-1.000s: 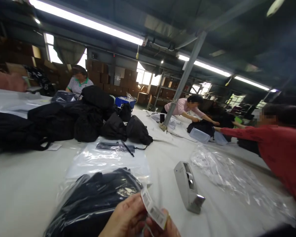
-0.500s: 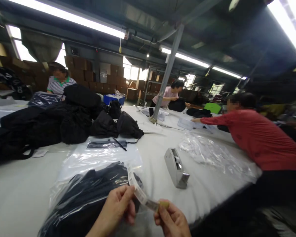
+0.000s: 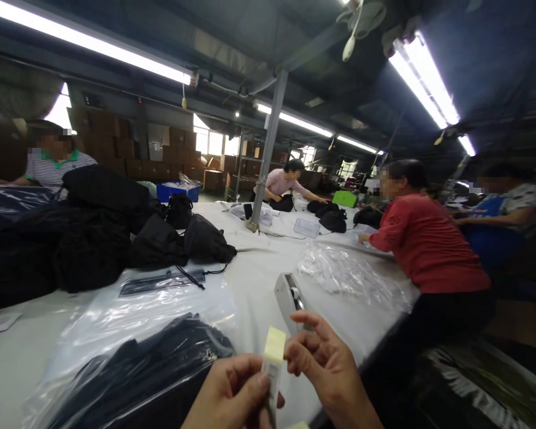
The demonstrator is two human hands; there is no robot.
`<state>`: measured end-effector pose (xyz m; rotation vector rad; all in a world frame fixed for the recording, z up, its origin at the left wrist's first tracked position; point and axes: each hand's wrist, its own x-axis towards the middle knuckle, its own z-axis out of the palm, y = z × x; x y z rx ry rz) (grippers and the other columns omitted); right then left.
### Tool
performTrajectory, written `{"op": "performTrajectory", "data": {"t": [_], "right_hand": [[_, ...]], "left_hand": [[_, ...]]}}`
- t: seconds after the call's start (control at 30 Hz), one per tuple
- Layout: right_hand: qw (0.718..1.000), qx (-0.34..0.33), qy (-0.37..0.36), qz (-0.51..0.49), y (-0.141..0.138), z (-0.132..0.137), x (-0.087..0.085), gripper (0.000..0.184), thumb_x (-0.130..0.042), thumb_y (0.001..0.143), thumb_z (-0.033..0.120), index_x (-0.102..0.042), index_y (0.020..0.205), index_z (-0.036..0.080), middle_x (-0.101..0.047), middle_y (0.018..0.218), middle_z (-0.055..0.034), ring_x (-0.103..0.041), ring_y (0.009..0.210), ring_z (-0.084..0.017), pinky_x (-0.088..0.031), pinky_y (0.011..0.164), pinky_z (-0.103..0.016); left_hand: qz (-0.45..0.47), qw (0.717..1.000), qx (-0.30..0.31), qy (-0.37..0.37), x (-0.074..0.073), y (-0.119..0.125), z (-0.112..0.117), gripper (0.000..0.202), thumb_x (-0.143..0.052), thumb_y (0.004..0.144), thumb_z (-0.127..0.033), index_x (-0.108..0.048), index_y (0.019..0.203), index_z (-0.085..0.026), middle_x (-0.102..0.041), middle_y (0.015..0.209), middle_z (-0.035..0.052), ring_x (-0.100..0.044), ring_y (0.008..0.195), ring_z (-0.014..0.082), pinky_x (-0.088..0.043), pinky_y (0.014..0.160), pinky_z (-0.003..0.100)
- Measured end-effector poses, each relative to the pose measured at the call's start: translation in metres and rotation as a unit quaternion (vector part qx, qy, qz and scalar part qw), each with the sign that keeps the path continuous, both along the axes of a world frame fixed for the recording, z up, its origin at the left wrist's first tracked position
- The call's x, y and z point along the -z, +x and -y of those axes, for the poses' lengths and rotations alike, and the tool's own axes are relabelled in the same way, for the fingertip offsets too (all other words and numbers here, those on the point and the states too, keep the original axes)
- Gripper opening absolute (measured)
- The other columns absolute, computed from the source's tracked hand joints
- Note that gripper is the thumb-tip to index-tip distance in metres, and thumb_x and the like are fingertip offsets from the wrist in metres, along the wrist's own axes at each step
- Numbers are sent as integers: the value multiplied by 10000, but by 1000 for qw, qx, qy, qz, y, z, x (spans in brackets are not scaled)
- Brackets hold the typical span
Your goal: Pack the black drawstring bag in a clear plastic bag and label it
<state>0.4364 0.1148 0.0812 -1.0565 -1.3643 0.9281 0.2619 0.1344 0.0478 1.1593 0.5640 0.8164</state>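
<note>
Strip: we hold a thin white paper label strip with a pale yellow end upright between our two hands, low in the view and just above the near edge of the white cloth-covered table.
Left hand: our left hand pinches the lower part of the strip — thumb and forefinger pressed together on it.
Right hand: our right hand meets the strip near its yellow top; its fingers are closed on the edge there, though the exact contact is partly hidden behind the paper.
Handling: we judge the strip very light, limp and easy to crease or tear — if the yellow end is a peel tab, it may also cling to skin. It carries no weight of its own, so a soft fingertip pinch is enough.
Where to hold: best taken by the two ends, on the flat faces, keeping it lightly taut so it does not curl.
Nearby: a clear plastic bag with a folded black garment inside lies just left of our hands, and a grey tape dispenser stands just beyond the right hand.
Further off: black drawstring bags are heaped on the table, and a person in a red top leans on its far right edge.
</note>
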Motion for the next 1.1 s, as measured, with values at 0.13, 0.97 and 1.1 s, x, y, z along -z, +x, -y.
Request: {"op": "performTrajectory", "data": {"t": [0.13,0.97,1.1], "right_hand": [[981,38,139,132,2,3,16,272,-748,767,279,-679,1028,245,-685,826,-52,-640,755,-202,-535,718,-301],[969,-49,-35,238,20,-8,10,190,-667,831,341,-715,880,165,-622,806,-31,-604,781,-171,-468,747,-279],[962,-93,-74,246,34,-19,4,200,-650,835,344,-727,884,166,-629,834,-37,-599,821,-181,-454,745,-285]], "left_hand": [[31,999,-22,-30,9,-2,-3,503,-703,767,-596,-651,830,-100,-636,550,43,-521,427,65,-391,430,136],[-245,905,-114,328,34,5,-17,387,-444,952,-427,-464,659,-175,-483,647,-8,-475,571,105,-341,545,205],[-308,861,-71,398,24,8,-25,342,-412,959,-380,-447,683,-181,-485,722,2,-486,646,123,-313,597,233]]}}
